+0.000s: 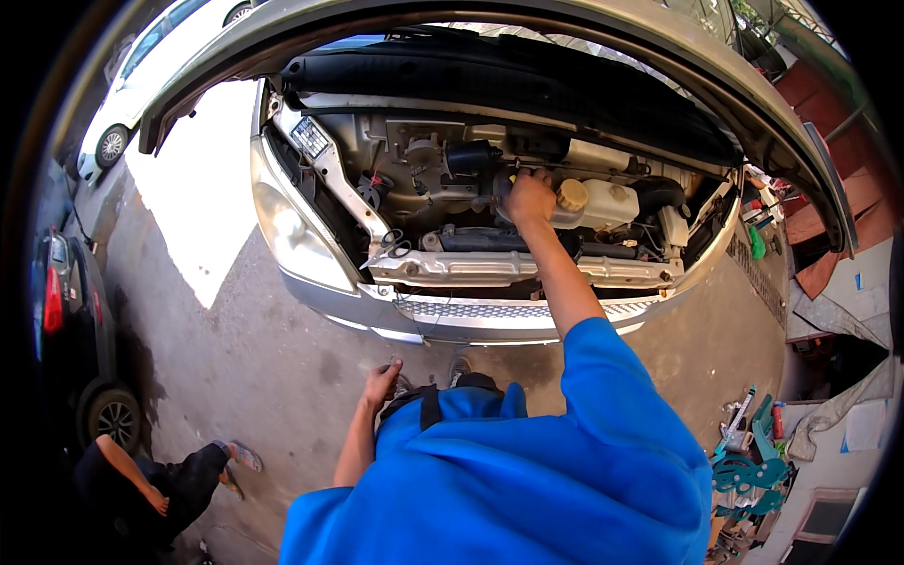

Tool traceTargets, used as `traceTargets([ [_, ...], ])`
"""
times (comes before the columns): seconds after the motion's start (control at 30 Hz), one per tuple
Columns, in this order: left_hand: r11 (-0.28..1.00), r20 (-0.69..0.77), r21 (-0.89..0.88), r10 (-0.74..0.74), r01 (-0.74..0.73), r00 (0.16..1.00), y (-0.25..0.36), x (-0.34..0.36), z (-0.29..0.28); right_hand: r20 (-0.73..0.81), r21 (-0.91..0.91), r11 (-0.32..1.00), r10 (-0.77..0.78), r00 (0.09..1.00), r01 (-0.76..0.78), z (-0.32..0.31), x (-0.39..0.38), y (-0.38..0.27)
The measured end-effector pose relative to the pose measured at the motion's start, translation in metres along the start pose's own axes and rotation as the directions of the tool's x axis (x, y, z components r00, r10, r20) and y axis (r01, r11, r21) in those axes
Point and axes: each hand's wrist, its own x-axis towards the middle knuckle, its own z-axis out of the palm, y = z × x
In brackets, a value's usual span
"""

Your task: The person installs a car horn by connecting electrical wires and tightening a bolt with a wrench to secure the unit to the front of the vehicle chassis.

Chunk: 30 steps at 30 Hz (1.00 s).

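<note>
My right hand [529, 196] reaches into the open engine bay of a silver vehicle. Its fingers are closed near a small yellow piece among dark hoses; what they grip is hidden. Just right of this hand stand a tan round cap [572, 195] and a whitish plastic reservoir [610, 205]. A black cylinder [473, 156] lies beyond it to the left. My left hand [381, 379] hangs low in front of the bumper [452, 326], fingers curled and thumb on top; whether something is in them I cannot make out.
The raised hood [800, 113] arches over the bay. Dark-handled scissors [395, 243] rest on the front crossmember's left end. At lower left a person [155, 490] sits near a dark car [80, 330]. Teal tools [753, 476] are piled at right. A white car [141, 85] stands far left.
</note>
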Motion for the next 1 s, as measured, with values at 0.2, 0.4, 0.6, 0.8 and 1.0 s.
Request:
traceTargets([
  [0.2,1.000,-0.008,0.025,-0.006,0.007,1.000,-0.001,0.003,0.001,-0.047,0.039,0.999,-0.004,0.999,0.006,-0.009,-0.003,0.004],
  [0.4,1.000,0.004,-0.001,-0.028,0.028,1.000,-0.002,0.000,0.001,-0.303,0.136,0.973,-0.138,0.943,0.186,-0.030,0.019,0.016],
  [0.6,0.998,-0.014,-0.052,-0.044,0.043,0.999,-0.003,-0.006,0.000,-0.500,-0.159,0.914,-0.400,0.768,0.373,-0.068,0.069,0.024],
  [0.8,0.999,-0.013,-0.040,-0.009,0.008,1.000,-0.002,-0.014,0.003,-0.402,-0.141,0.868,-0.490,0.774,0.476,-0.055,0.096,0.033],
  [1.0,0.997,-0.005,-0.073,-0.032,0.032,0.999,0.006,-0.023,0.009,-0.337,-0.114,0.872,-0.485,0.807,0.476,-0.054,0.094,0.042],
])
